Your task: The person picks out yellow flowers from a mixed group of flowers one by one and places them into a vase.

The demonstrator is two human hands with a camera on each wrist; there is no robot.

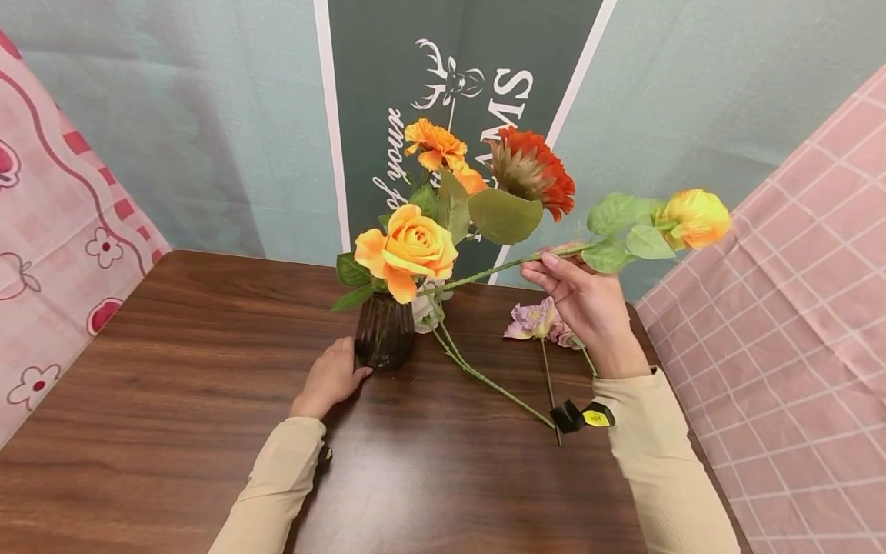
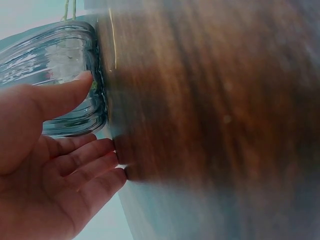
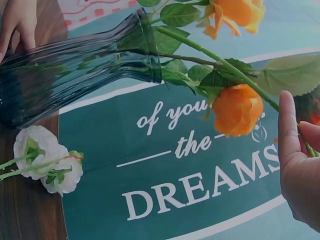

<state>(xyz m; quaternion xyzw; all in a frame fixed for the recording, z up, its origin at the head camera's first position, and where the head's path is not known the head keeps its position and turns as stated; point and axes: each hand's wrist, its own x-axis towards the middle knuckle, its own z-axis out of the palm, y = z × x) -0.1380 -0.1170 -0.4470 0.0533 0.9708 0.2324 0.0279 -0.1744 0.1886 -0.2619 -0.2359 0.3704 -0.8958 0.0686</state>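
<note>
A dark ribbed glass vase (image 1: 383, 335) stands on the table, holding a yellow-orange rose (image 1: 415, 245), orange flowers (image 1: 436, 145) and a large red-orange bloom (image 1: 536, 171). My left hand (image 1: 334, 377) rests low beside it, thumb touching the glass near the base and the other fingers fairly straight in the left wrist view. Between thumb and fingers, my right hand (image 1: 581, 296) pinches the green stem (image 3: 235, 72) of a yellow flower (image 1: 695, 219). That stem slants down leftward to the vase mouth, its bloom out to the right; the head view hides its lower end behind the rose.
White flowers (image 3: 47, 157) lie by the vase, their long green stems (image 1: 494, 381) reaching toward the right forearm. Pale purple flowers (image 1: 536, 319) lie near the back right of the wooden table (image 1: 173, 385). Printed cloths hang behind and on both sides.
</note>
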